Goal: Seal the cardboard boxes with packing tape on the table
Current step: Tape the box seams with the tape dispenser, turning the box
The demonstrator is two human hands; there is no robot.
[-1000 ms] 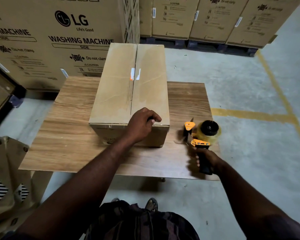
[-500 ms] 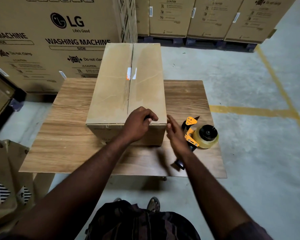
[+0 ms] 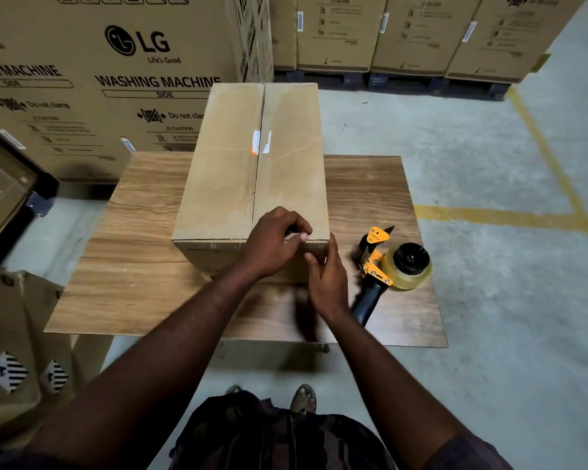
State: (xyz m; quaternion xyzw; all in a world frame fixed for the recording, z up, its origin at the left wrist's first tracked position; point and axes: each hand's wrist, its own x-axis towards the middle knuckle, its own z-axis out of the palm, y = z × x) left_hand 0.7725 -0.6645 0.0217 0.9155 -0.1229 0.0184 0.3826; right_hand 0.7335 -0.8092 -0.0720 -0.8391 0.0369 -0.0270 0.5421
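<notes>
Nearest, the right grip (image 3: 328,283) is released, its straight fingers touching the near right corner of the cardboard box (image 3: 224,171). Just beyond it the left grip (image 3: 275,242) is clenched over the box's near top edge, thumb against forefinger on something small and pale. I cannot tell whether that is a tape end or nothing at all. The tape dispenser (image 3: 379,266) lies unheld on the desk (image 3: 133,266), just right of the box, handle toward the person. The box stands mid-desk, running away from the viewer, its 2 top flaps closed on a centre seam (image 3: 258,157) with a dark line along it. The step looks like steadying or checking the near end before taping. The next move likely calls for the right grip to take the dispenser and anchor tape at the near face. Printed cartons (image 3: 133,79) stand beyond.
</notes>
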